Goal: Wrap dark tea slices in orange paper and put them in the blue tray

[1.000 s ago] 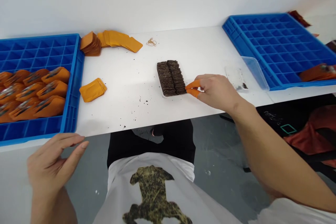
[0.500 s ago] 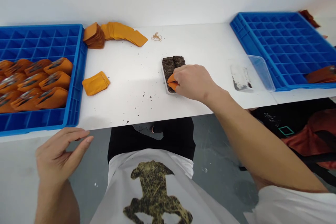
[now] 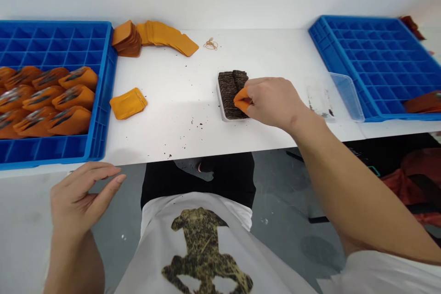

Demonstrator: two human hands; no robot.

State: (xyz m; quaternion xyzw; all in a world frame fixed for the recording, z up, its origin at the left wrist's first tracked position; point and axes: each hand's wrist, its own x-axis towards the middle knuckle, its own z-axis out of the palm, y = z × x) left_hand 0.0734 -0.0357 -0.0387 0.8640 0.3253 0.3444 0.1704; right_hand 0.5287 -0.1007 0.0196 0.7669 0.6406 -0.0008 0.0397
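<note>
My right hand [image 3: 274, 103] pinches a folded orange pouch [image 3: 243, 100], its nearest end bent round in the fingers. It hangs over the right part of a white open box [image 3: 223, 112] packed with two rows of thin dark-brown pieces [image 3: 228, 89]. The hand covers part of the right row, and whether the pouch touches the pieces I cannot tell. My left hand [image 3: 84, 193] hovers off the table's front edge, thumb and fingers apart, holding nothing. A small stack of orange pouches [image 3: 128, 104] lies on the table beyond it.
At the left, a divided blue crate [image 3: 99, 110] holds several filled orange pouches. Behind stand fanned orange stacks [image 3: 161, 36] and rubber bands [image 3: 211, 44]. Another blue crate [image 3: 344, 62] and a clear plastic container [image 3: 347, 96] are at the right. Dark crumbs [image 3: 193, 124] dot the table.
My right hand has moved right across the box with the orange pouch, uncovering more of the dark pieces. The view has shifted slightly; my left hand keeps nearly the same pose.
</note>
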